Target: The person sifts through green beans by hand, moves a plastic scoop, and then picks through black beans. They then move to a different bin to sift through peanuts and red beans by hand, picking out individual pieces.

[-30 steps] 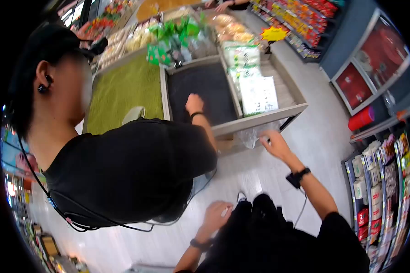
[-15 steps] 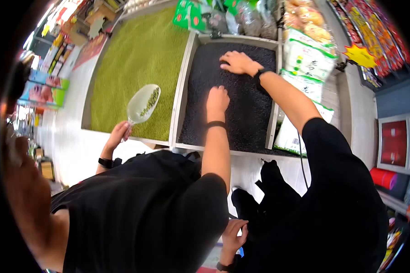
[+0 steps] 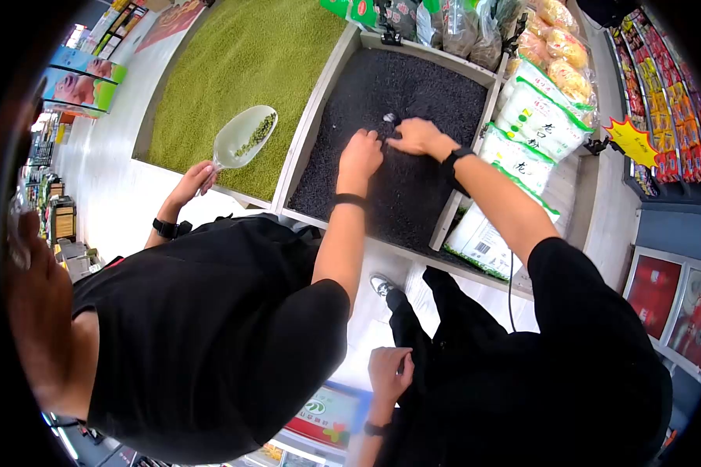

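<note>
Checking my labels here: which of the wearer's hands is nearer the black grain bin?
Right. The right hand lies on the black grain bin; the left hand is low by the trousers, apart from it.

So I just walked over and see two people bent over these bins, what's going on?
The wearer's right hand rests on the black grain in the dark bin, by a small grey object. Their left hand hangs by their leg. A co-worker's hand touches the same grain; their other hand holds a scoop with some green beans.
</note>
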A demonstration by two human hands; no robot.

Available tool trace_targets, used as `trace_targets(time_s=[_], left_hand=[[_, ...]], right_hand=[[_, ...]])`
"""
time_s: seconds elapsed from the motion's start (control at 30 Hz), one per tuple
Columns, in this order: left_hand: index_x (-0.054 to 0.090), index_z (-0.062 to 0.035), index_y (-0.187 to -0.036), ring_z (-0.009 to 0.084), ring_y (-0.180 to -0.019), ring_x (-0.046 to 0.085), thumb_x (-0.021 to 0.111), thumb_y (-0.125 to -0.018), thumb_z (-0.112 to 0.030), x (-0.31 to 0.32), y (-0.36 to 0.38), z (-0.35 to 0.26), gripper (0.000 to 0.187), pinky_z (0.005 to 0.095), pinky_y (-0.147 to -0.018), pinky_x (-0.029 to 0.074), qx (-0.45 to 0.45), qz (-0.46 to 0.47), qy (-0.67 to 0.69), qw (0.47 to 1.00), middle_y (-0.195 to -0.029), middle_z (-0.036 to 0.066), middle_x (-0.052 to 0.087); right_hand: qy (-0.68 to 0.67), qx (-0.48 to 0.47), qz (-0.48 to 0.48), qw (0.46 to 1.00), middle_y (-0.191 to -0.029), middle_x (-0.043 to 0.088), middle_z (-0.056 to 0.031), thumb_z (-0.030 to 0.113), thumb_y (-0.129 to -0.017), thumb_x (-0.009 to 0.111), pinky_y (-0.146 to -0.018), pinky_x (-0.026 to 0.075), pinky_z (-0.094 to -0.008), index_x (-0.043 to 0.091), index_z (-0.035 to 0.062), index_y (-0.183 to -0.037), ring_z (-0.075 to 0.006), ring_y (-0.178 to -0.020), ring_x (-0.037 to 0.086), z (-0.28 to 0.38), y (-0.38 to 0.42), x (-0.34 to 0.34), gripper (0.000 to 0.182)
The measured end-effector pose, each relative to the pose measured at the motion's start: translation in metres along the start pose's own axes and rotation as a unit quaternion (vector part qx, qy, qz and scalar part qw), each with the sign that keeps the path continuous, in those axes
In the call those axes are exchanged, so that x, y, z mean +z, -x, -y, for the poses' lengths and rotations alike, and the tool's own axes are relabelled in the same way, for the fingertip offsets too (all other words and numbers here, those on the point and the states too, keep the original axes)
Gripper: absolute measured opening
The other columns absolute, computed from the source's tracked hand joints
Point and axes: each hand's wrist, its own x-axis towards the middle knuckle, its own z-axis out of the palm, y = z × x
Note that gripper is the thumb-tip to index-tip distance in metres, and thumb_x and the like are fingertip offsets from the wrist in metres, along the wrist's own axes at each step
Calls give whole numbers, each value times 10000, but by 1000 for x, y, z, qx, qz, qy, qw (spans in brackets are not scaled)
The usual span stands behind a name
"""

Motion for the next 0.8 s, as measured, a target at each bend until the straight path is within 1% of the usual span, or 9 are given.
trace_targets(time_s=[0.07,0.1,0.33,0.4,0.57,0.63,0.7,0.77,0.8], left_hand=[[714,-92,-893,261,-866,643,683,-824,-86,7,104,-51,76,385,-790,476,-99,-51,155,982,-865,46,693],[703,-88,-919,276,-854,644,695,-822,-68,18,112,-58,99,396,-788,472,-107,-65,157,980,-870,58,688],[676,-71,-945,293,-913,621,699,-829,-48,51,32,-59,121,418,-818,463,-49,-139,111,983,-916,76,661],[672,-69,-955,293,-927,618,693,-831,-44,55,4,-60,128,421,-829,462,-46,-142,98,984,-926,76,657],[668,-68,-1023,283,-1030,591,655,-855,-45,70,-60,-53,170,447,-889,443,-33,-167,50,984,-1014,75,646],[664,-74,-1011,283,-1031,585,645,-869,-64,76,-78,-47,143,448,-900,439,-36,-170,46,984,-1019,70,643],[675,-76,-998,293,-978,600,611,-894,-69,86,-93,-42,122,433,-888,432,-76,-143,28,986,-1005,71,677],[673,-86,-978,276,-963,604,581,-922,-93,98,-101,-38,108,428,-862,428,-104,-142,15,984,-976,51,677],[668,-90,-958,274,-945,603,571,-931,-103,101,-102,-36,101,430,-847,424,-118,-127,1,985,-963,50,674]], right_hand=[[10,5,-13,1000,-1221,698,-157,583,-879,584,-1010,488,-520,743,112,-1163,-373,-1180,632,5,22,10,572],[16,4,14,1000,-1213,702,-148,572,-894,573,-1008,488,-510,740,106,-1161,-354,-1184,633,6,29,12,563],[50,-28,-1,998,-1188,697,-150,533,-946,552,-1003,468,-527,730,96,-1131,-337,-1186,622,25,91,25,507],[59,-74,-71,993,-1067,712,-157,462,-956,570,-930,513,-524,723,86,-1093,-362,-1073,660,24,99,25,429],[-10,-65,-95,993,-994,733,-140,307,-942,606,-860,543,-508,718,118,-1099,-366,-969,692,4,95,-16,270],[-52,-69,-143,986,-977,734,-147,259,-947,603,-833,551,-490,722,104,-1072,-364,-940,698,-5,105,-15,232],[-37,-70,-149,986,-977,728,-151,216,-956,596,-825,547,-481,721,89,-1042,-358,-936,694,-12,116,-18,198],[-105,-97,-208,968,-952,719,-155,234,-970,569,-812,543,-486,725,89,-1036,-375,-937,687,-25,121,-18,224],[-137,-112,-240,954,-934,705,-164,194,-949,598,-806,534,-479,717,70,-1010,-384,-933,675,-29,122,-17,182]])
